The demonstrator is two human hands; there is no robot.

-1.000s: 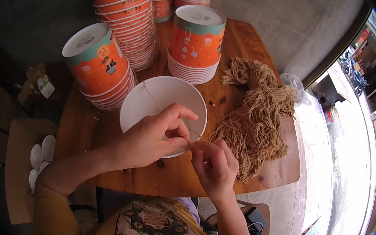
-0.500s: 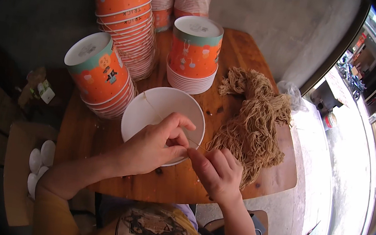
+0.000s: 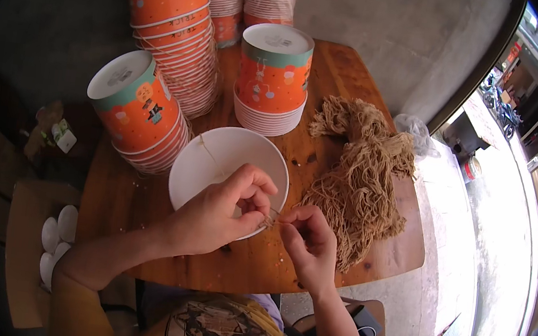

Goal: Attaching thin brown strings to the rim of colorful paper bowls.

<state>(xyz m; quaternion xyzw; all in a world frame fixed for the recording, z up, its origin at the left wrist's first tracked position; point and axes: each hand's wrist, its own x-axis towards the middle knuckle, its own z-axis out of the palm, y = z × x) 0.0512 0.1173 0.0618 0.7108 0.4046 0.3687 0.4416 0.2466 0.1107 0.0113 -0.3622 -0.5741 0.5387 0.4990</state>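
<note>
An open paper bucket (image 3: 255, 146), white inside, stands mouth up at the table's near middle. A thin tan string (image 3: 209, 148) hangs over its far left rim into it. My left hand (image 3: 213, 211) lies over the bucket's near part, thumb and fingers pinched on string. Just to its right, my right hand (image 3: 312, 246) pinches the string too, thumb against forefinger. Between the fingertips a short length of it (image 3: 272, 219) shows, with what looks like a small loop. Beyond my right hand lies a big tangled heap of tan string (image 3: 365, 180).
Nested orange paper buckets stand upside down: a short stack (image 3: 273, 78) behind the open one, another (image 3: 142, 109) at left and a tall one (image 3: 178, 29) behind. The wooden table (image 3: 196, 266) has a rounded edge. A cardboard box (image 3: 32, 240) with white cups sits lower left.
My right hand has turned and now pinches the string with its fingertips. More string shows between the hands. The view has shifted slightly; my left hand stays over the bucket.
</note>
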